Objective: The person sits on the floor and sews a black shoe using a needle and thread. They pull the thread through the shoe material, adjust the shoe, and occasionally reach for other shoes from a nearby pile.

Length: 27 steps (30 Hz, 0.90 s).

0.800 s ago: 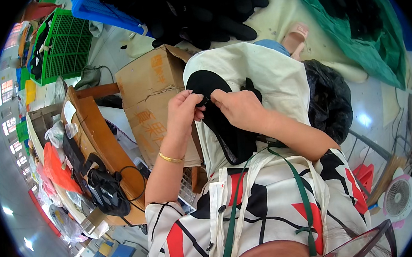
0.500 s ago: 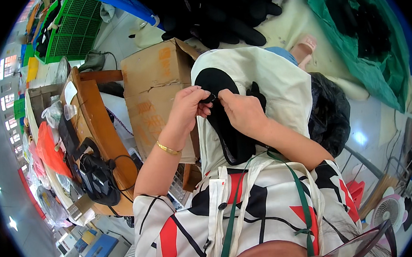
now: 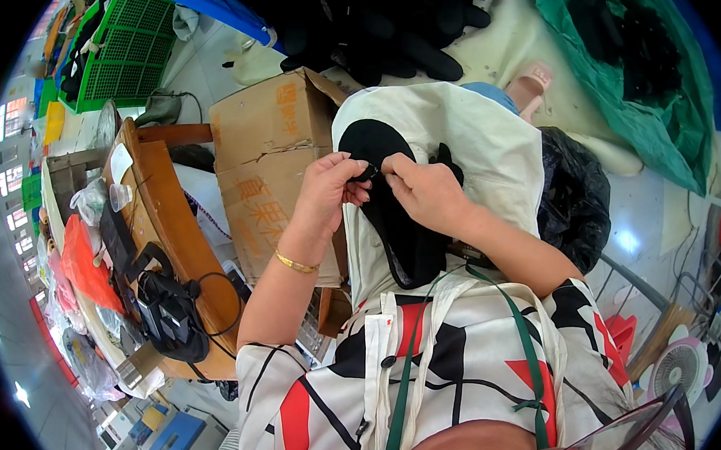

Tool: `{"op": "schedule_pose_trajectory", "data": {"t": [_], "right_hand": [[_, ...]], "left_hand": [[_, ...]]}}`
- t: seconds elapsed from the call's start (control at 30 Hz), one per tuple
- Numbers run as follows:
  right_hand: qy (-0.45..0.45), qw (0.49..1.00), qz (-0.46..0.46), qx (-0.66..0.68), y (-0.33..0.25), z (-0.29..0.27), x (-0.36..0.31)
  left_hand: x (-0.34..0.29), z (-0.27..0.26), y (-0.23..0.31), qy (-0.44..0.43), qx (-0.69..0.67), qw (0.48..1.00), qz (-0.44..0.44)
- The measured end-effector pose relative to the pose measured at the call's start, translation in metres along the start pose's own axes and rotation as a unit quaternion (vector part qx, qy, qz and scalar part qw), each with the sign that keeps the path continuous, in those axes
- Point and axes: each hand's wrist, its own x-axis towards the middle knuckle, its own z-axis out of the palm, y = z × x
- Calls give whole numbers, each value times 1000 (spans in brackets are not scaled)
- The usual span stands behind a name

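A long black fabric piece [image 3: 416,246] with a rounded far end lies across the white cloth [image 3: 490,166] on my lap. Over its middle, my left hand [image 3: 337,183] pinches a small dark bit of the black fabric between thumb and fingers. Close on the right, my right hand [image 3: 426,188] has thumb and forefinger pressed together at the same spot; whatever they pinch is too small to make out. A narrow black part sticks out beyond my right hand, and its link to the long piece is hidden.
A cardboard box [image 3: 268,164] stands left, beside a wooden table [image 3: 173,230] bearing a black bag [image 3: 170,309]. A pile of black pieces [image 3: 389,39] lies ahead. To the right are a green sack [image 3: 687,118], a black plastic bag [image 3: 572,198] and a fan [image 3: 676,370].
Both hands stay almost where they were, still pinching at the black fabric. The whole view has shifted very slightly.
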Motion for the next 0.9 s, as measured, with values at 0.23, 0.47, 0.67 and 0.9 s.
{"op": "schedule_pose_trajectory", "data": {"t": [0.23, 0.47, 0.67, 0.9], "right_hand": [[-55, 992, 19, 111, 5, -16, 4], [-59, 991, 13, 121, 10, -11, 6], [11, 997, 13, 76, 3, 0, -1], [43, 998, 34, 41, -5, 8, -3]], "left_hand": [[1, 0, -2, -4, -3, 1000, 12], [1, 1, -2, 13, -2, 1000, 6], [1, 0, 0, 9, 4, 1000, -9], [-1, 1, 2, -16, -22, 1000, -12]]}}
